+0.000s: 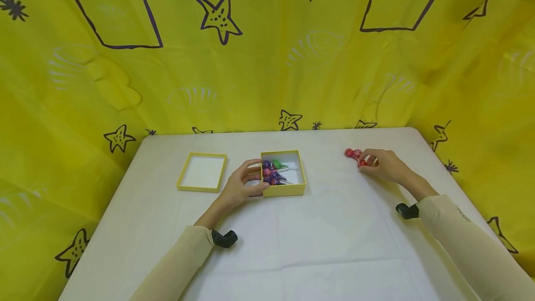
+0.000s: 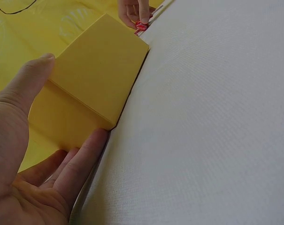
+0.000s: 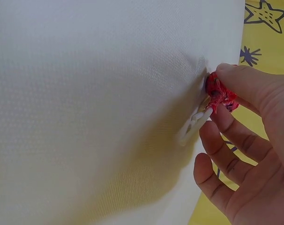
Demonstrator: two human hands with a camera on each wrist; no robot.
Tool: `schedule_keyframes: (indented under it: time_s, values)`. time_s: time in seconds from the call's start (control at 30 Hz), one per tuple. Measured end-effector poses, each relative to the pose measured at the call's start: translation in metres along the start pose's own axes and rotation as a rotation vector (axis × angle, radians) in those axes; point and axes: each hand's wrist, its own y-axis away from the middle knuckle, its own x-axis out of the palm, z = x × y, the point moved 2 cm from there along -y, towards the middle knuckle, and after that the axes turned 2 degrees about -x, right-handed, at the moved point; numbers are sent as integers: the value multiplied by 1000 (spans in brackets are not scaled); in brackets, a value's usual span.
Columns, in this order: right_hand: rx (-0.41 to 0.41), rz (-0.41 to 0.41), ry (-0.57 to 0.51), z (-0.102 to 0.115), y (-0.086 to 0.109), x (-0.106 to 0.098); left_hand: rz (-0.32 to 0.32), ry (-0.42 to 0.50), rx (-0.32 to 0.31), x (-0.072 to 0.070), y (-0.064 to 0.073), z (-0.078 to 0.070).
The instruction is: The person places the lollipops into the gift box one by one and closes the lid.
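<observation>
My left hand (image 1: 238, 189) grips the left side of an open yellow box (image 1: 285, 191), its thumb near the front corner. In the left wrist view the box (image 2: 99, 65) stands on the cloth, between thumb and fingers. Several wrapped lollipops lie inside: a green lollipop (image 1: 277, 164), a pinkish-red lollipop (image 1: 267, 171) and purple ones (image 1: 274, 176), sticks pointing right. Far to the right, my right hand (image 1: 386, 166) pinches a red-wrapped lollipop (image 3: 217, 89) between thumb and forefinger. Two more red lollipops (image 1: 349, 152) lie just beyond its fingertips.
A yellow-rimmed box lid (image 1: 202, 189) lies to the left of my left hand, its white inside facing up. White cloth (image 1: 317, 240) covers the table. A yellow patterned curtain (image 1: 259, 73) hangs behind the table and along both sides.
</observation>
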Motion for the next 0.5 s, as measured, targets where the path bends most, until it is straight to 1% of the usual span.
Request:
schedule_keyframes:
  time_s: [0.33,0.5]
  values:
    - [-7,6,-2,1,1,-1,1,4,-7,0,0,0]
    - [-43,18,14,3,1,-3,5,15,0,0,0,1]
